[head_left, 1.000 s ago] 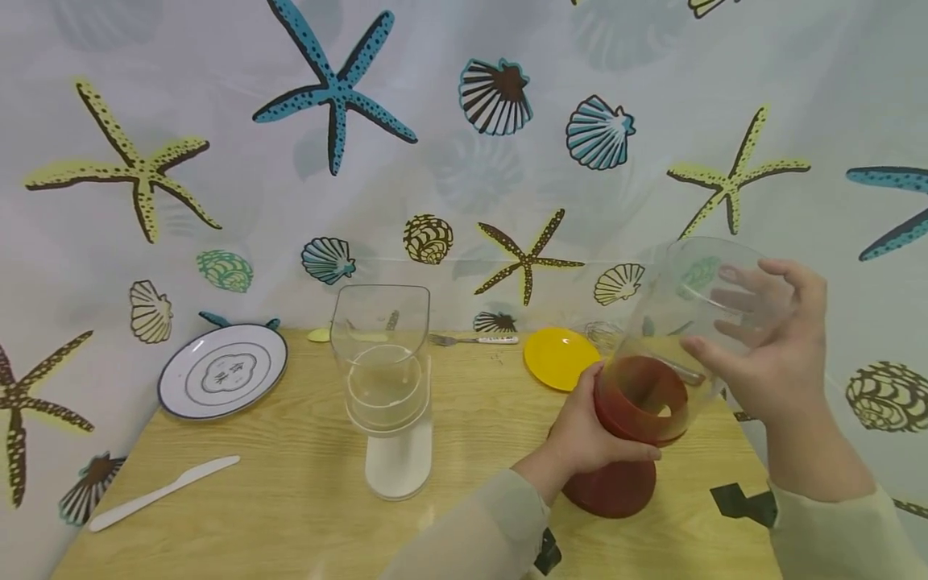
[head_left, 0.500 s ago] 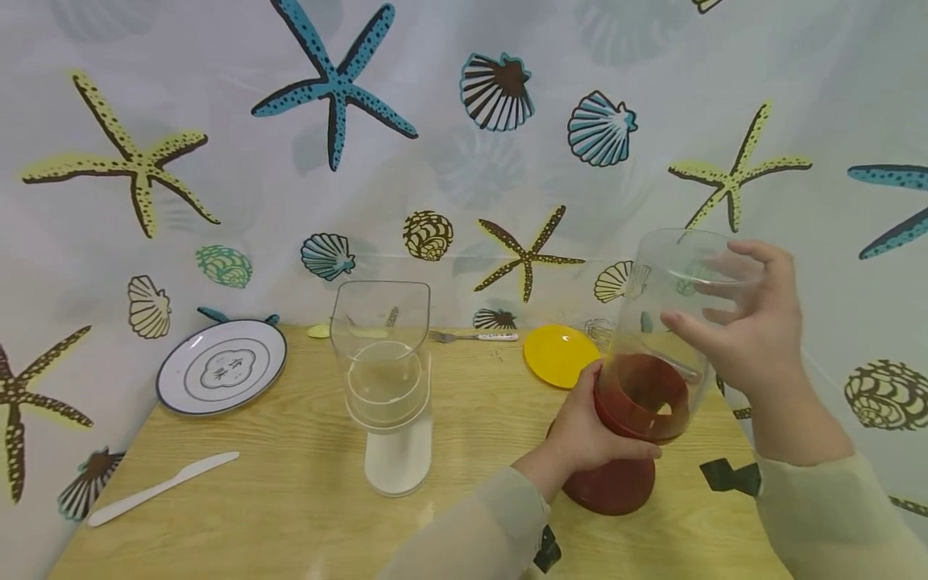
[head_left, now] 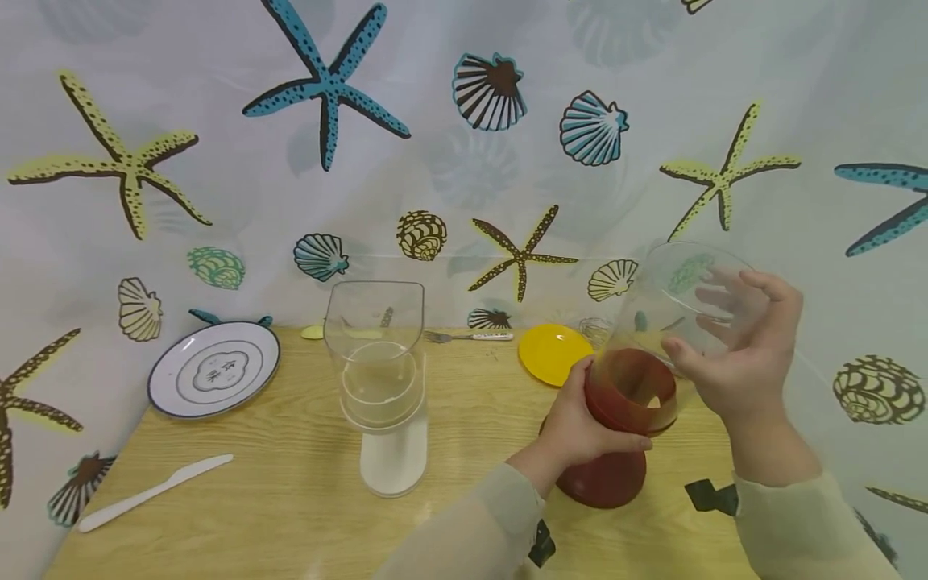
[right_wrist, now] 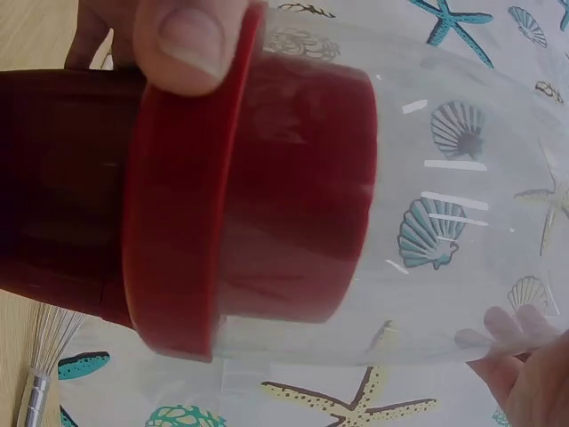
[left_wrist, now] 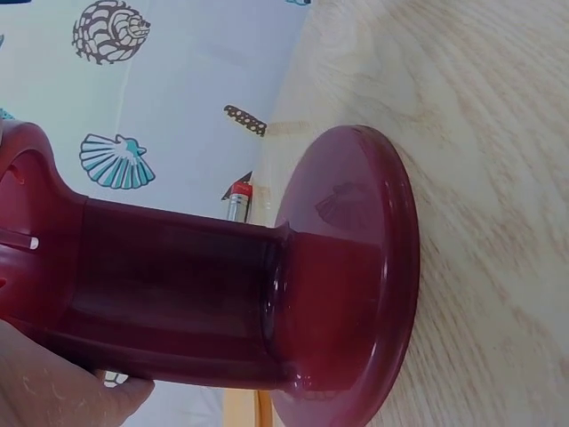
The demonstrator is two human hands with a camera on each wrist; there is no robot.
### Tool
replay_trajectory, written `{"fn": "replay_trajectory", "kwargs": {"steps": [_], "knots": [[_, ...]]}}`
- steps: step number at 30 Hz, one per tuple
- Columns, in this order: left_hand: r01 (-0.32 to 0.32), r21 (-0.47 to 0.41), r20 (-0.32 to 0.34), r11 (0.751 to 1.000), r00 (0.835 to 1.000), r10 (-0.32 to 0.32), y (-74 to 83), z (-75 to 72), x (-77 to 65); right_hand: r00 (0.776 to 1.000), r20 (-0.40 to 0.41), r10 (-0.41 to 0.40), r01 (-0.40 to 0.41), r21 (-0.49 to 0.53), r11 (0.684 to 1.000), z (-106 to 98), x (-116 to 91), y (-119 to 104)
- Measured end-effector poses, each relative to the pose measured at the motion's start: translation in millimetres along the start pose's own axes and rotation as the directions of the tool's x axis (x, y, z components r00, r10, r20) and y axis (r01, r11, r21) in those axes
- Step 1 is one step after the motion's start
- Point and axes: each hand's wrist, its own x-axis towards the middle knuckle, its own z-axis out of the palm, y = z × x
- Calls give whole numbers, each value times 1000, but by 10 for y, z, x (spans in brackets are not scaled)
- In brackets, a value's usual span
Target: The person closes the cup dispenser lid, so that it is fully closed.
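Observation:
A dark red pedestal stand [head_left: 605, 479] has a round foot on the table. A tall clear plastic container [head_left: 656, 310] sits over its red upper ring and leans to the right. My left hand [head_left: 569, 423] grips the stand just below the ring; in the right wrist view its thumb [right_wrist: 188, 49] presses the red collar [right_wrist: 182, 213]. Around the container's upper part curl the fingers of my right hand [head_left: 754, 354], with the thumb on the near side. The left wrist view shows the stand's neck [left_wrist: 178, 276] and foot up close.
A white stand [head_left: 395, 459] with its own clear container [head_left: 373, 322] stands mid-table. White plate [head_left: 170, 379] and white knife [head_left: 155, 491] lie left. At the back are a fork [head_left: 467, 336], a yellow plate [head_left: 554, 354] and a wire whisk [head_left: 594, 329], before a seashell-patterned curtain.
The clear container first swung more upright, then tilted right again, with my right hand moving along with it. My left hand keeps its grip on the red stand. The head view has shifted slightly.

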Motion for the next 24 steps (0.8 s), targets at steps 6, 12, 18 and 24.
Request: {"fn": "replay_trajectory", "kwargs": {"steps": [6,12,18,24], "knots": [[2,-6,1,1000,1000,-2,-8,-21,3,1000,14,7,-5,-85,996,-13,-50,5],[6,27,7,1000,1000,-6,13,-29,-17,1000,11,12,-10,-124,992,-62,-88,34],[12,15,32,1000,999,-12,27,-43,-17,999,20,36,-33,-135,990,-71,-112,1],[16,66,44,998,999,-19,3,-86,-14,990,42,134,-125,-163,979,-66,-118,-61]]}}
